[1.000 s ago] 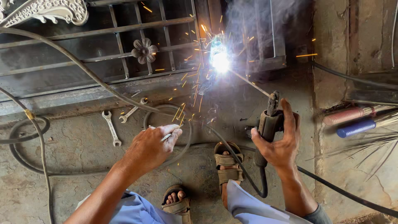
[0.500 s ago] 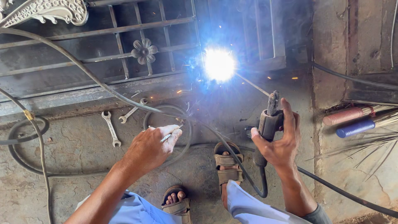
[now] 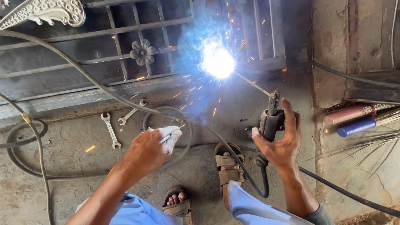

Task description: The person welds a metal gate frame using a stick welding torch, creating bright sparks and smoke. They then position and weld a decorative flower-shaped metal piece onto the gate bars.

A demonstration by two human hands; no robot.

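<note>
- Careful: your right hand [image 3: 280,143], fingers clamped on the electrode holder [image 3: 266,129], strikes the arc [image 3: 216,62] at the metal gate [image 3: 125,62]; sparks could burn sandalled feet [image 3: 227,166].
- Left hand [image 3: 148,150] fingers pinch spare rods [image 3: 168,136], near the sparks.

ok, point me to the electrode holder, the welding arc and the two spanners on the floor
electrode holder [image 3: 268,125]: head view, on its dark body above the right hand's grip.
welding arc [image 3: 217,62]: head view, on the bright white core at the gate frame.
spanners [image 3: 111,131]: head view, on the left spanner's shaft; the other lies just to its right.
</note>
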